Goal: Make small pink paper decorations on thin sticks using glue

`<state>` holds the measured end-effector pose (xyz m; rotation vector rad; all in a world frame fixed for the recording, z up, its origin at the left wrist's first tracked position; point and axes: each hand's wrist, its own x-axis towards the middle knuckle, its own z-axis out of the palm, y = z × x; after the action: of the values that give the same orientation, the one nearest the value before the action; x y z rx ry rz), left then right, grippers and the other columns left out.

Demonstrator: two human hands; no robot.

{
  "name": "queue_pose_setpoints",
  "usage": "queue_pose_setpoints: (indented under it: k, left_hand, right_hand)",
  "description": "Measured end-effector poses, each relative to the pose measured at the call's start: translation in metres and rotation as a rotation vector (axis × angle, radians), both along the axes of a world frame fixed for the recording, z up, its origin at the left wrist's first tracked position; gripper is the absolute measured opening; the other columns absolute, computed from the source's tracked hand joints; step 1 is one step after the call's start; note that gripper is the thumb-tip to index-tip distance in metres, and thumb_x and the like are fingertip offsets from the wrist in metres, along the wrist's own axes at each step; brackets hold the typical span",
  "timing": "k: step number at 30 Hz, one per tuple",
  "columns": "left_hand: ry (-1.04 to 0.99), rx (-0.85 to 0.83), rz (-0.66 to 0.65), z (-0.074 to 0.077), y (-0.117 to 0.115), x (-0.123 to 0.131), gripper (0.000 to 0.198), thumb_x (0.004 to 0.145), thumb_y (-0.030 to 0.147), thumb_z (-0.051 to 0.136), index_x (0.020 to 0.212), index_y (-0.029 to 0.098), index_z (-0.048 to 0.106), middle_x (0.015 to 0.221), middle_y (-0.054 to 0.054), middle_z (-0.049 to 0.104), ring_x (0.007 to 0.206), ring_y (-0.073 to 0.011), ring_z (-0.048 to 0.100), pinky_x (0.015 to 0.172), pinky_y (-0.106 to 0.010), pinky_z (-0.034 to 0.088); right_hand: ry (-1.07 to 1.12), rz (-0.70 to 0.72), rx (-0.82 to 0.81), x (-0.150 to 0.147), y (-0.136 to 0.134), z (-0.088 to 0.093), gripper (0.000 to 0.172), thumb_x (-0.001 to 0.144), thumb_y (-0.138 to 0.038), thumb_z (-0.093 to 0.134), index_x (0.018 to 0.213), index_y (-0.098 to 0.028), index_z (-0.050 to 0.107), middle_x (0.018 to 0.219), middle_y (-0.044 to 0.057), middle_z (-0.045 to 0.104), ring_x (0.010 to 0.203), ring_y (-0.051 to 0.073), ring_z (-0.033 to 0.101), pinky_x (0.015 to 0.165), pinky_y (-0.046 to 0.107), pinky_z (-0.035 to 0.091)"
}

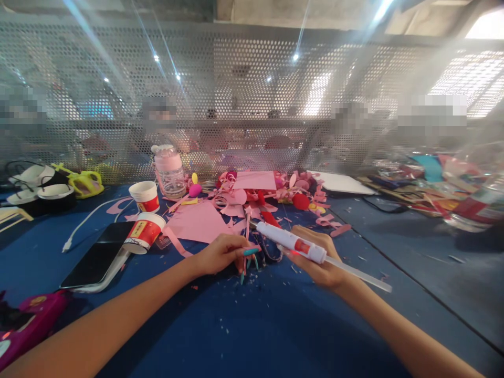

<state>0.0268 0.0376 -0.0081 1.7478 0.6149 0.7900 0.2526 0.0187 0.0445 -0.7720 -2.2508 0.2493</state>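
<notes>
My right hand (318, 257) is wrapped round a white hot glue gun (289, 240), its nozzle pointing left toward my other hand. A clear glue stick (360, 274) sticks out of its back end. The fingers of my left hand (228, 254) are closed in a pinch on a thin pink paper strip (248, 226), which stands up just left of the nozzle. Long turquoise nails show on that hand. Behind both hands lie a pink paper sheet (200, 221) and a heap of cut pink and red paper pieces (262, 197).
Left of my hands are two paper cups (146, 231), a black phone (98, 254), a white cable (88, 218) and a pink-lidded bottle (170, 170). A purple object (35, 320) sits front left. Beyond stands a perforated metal screen (252, 89). A plastic bottle (482, 205) is far right.
</notes>
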Motion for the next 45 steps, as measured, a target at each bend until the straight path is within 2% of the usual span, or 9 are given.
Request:
queue_pose_setpoints:
  k: [3, 10, 18, 28, 36, 45]
  left_hand:
    - [-0.006, -0.012, 0.000, 0.0008, -0.0004, 0.0002, 0.029, 0.082, 0.038, 0.048, 0.080, 0.011, 0.057, 0.052, 0.000, 0.056, 0.047, -0.0092, 0.058, 0.047, -0.019, 0.048]
    - [0.002, -0.006, -0.003, 0.0004, 0.0001, -0.0003, 0.029, 0.082, 0.038, 0.048, 0.083, 0.010, 0.057, 0.054, 0.000, 0.056, 0.048, -0.0090, 0.059, 0.048, -0.019, 0.048]
    - [-0.007, -0.015, -0.006, -0.0001, 0.0004, -0.0004, 0.027, 0.083, 0.036, 0.048, 0.078, 0.011, 0.056, 0.053, 0.000, 0.057, 0.048, -0.0089, 0.059, 0.048, -0.019, 0.048]
    - [-0.007, -0.029, -0.013, 0.0036, 0.0002, 0.0005, 0.028, 0.082, 0.038, 0.049, 0.077, 0.011, 0.056, 0.052, 0.001, 0.056, 0.047, -0.0086, 0.058, 0.048, -0.019, 0.048]
    - [-0.007, -0.022, -0.013, 0.0001, 0.0005, 0.0001, 0.028, 0.082, 0.037, 0.049, 0.078, 0.011, 0.056, 0.053, 0.000, 0.056, 0.048, -0.0089, 0.058, 0.048, -0.019, 0.048]
    - [0.002, -0.030, -0.010, 0.0016, 0.0008, 0.0004, 0.027, 0.082, 0.037, 0.049, 0.078, 0.011, 0.056, 0.054, 0.000, 0.056, 0.047, -0.0094, 0.058, 0.048, -0.019, 0.048]
  right_hand:
    - [-0.004, 0.012, -0.010, 0.0006, -0.0006, 0.0014, 0.018, 0.080, -0.026, 0.045, 0.065, -0.019, 0.049, 0.058, 0.000, 0.045, 0.052, 0.012, 0.041, 0.048, 0.027, 0.034]
    - [0.028, -0.057, -0.002, -0.0018, -0.0007, 0.0003, 0.018, 0.080, -0.027, 0.045, 0.063, -0.021, 0.044, 0.058, 0.000, 0.043, 0.051, 0.014, 0.040, 0.047, 0.030, 0.033]
    - [-0.024, -0.007, -0.003, 0.0017, 0.0003, 0.0010, 0.016, 0.080, -0.025, 0.045, 0.066, -0.019, 0.050, 0.058, 0.000, 0.047, 0.051, 0.012, 0.042, 0.047, 0.028, 0.034]
    - [-0.006, -0.040, 0.002, 0.0006, -0.0006, -0.0009, 0.014, 0.080, -0.025, 0.044, 0.067, -0.021, 0.047, 0.060, 0.001, 0.046, 0.053, 0.014, 0.043, 0.048, 0.030, 0.033]
    - [-0.031, -0.011, 0.013, 0.0026, 0.0005, 0.0009, 0.014, 0.079, -0.024, 0.045, 0.066, -0.019, 0.047, 0.059, 0.000, 0.046, 0.052, 0.012, 0.042, 0.048, 0.027, 0.033]
    - [-0.036, -0.046, -0.016, 0.0031, 0.0015, -0.0022, 0.012, 0.080, -0.025, 0.045, 0.069, -0.019, 0.047, 0.062, 0.001, 0.046, 0.054, 0.013, 0.042, 0.050, 0.027, 0.033]
